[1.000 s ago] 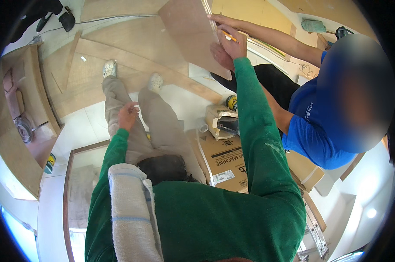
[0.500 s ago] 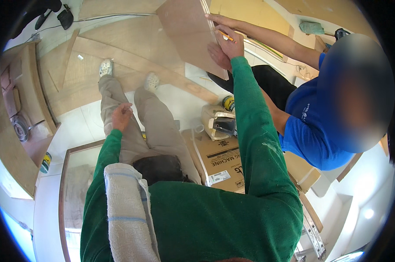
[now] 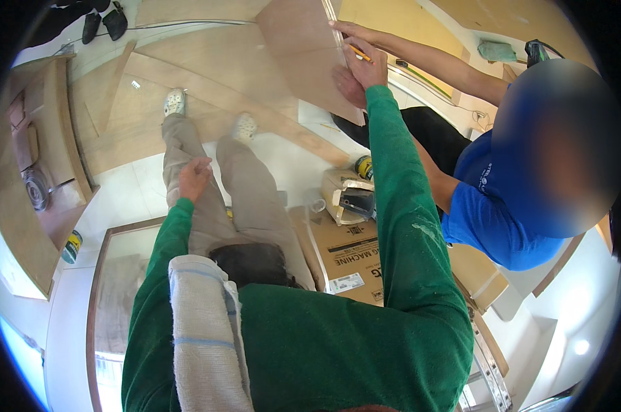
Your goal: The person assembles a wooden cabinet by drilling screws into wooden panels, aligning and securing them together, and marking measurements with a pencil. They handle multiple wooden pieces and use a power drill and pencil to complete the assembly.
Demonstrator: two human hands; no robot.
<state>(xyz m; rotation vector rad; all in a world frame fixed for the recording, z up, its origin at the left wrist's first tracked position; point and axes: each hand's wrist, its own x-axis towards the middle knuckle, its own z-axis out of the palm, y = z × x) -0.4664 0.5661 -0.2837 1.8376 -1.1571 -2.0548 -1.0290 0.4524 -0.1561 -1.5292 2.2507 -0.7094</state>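
My right hand (image 3: 369, 67) is closed around an orange pencil (image 3: 360, 53), at the edge of a brown board (image 3: 300, 51) held up at the top. A co-worker's hand (image 3: 343, 27) grips the same edge farther up. Below my fingers another hand (image 3: 349, 86) shows against the board, partly covered by my wrist; its arm is hidden behind my sleeve. My left hand (image 3: 195, 180) hovers over my left thigh with curled fingers, and whatever they may pinch is too small to make out.
At the right crouches a co-worker in a blue shirt (image 3: 509, 206). A cardboard box (image 3: 348, 257), a cream container (image 3: 338, 189) and a yellow-black can (image 3: 363, 167) stand beside my legs. Plywood strips (image 3: 235, 103) lie ahead. Wooden cabinetry (image 3: 22, 226) is at left, a ladder (image 3: 489, 378) at lower right.
The whole view has shifted slightly. Both hands keep nearly the same pose, and the pencil stays at the board's edge.
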